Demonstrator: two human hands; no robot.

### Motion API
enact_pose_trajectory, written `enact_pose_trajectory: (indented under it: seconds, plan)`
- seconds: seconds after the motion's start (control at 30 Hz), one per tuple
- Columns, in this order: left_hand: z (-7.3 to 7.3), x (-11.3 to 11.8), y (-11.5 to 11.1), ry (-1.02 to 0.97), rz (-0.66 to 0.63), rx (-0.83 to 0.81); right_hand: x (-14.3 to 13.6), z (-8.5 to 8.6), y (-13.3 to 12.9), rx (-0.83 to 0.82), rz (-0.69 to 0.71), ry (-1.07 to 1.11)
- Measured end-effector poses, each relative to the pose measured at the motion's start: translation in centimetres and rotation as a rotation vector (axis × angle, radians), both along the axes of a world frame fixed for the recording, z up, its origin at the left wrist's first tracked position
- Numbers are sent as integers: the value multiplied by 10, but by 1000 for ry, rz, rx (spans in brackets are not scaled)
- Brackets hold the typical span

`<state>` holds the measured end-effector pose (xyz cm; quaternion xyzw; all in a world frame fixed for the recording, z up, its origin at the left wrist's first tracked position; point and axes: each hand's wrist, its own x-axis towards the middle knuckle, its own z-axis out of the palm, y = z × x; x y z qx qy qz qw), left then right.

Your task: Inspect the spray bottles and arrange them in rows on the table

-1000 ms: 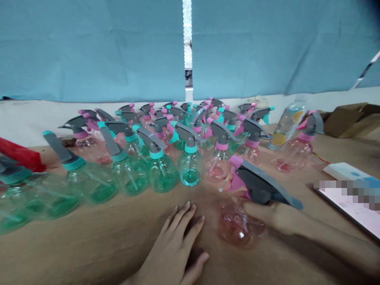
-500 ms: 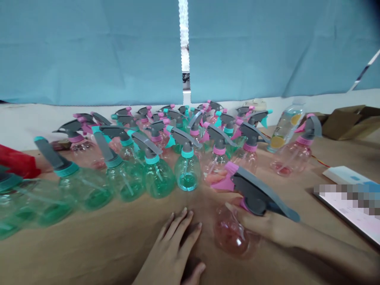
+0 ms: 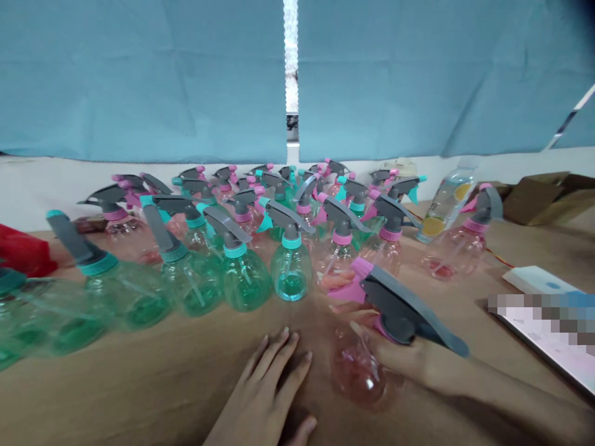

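Observation:
My right hand (image 3: 395, 350) is wrapped round the neck of a pink spray bottle (image 3: 357, 375), with a finger at its pink trigger. The bottle's grey and pink head tilts, its nozzle pointing up and left. Flat on the brown tabletop (image 3: 153, 390), fingers spread, lies my left hand (image 3: 267, 387), to the left of that bottle and touching no bottle. Closest beyond my left hand stand a green spray bottle (image 3: 292, 272) with a turquoise collar and another green spray bottle (image 3: 247, 285) beside it.
Several pink and green spray bottles crowd the table's middle and left. A pink spray bottle (image 3: 458, 251) and a clear bottle with lemon pictures (image 3: 444, 204) stand at the right. A phone-like screen (image 3: 548, 341), a cardboard box (image 3: 539, 198) and a red bag (image 3: 25, 251) lie around.
The view has shifted slightly. Both hands keep nearly the same pose, and the right hand still grips the pink spray bottle.

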<state>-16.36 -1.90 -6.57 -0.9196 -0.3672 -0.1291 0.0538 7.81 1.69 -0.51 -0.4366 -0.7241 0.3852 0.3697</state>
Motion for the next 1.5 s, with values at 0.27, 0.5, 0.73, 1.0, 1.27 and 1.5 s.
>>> enact_pose_trajectory:
  seconds: [0.27,0.5,0.73,1.0,1.27,1.5]
  plan:
    - [-5,-1,3,18,0,24,-2,1,0,24,-27,19]
    - [-2,-1,1,32,-13,36,-2,-2,0,22,-60,84]
    - [-2,-1,-1,20,-11,4,0,-11,-1,-20,-88,51]
    - [-2,-2,-1,11,-22,22,2,-24,3,16,-97,25]
    - [-3,-1,-1,35,-21,57,0,1,0,-33,-71,19]
    - [-6,1,1,38,-33,83,-6,18,-7,4,-211,-81]
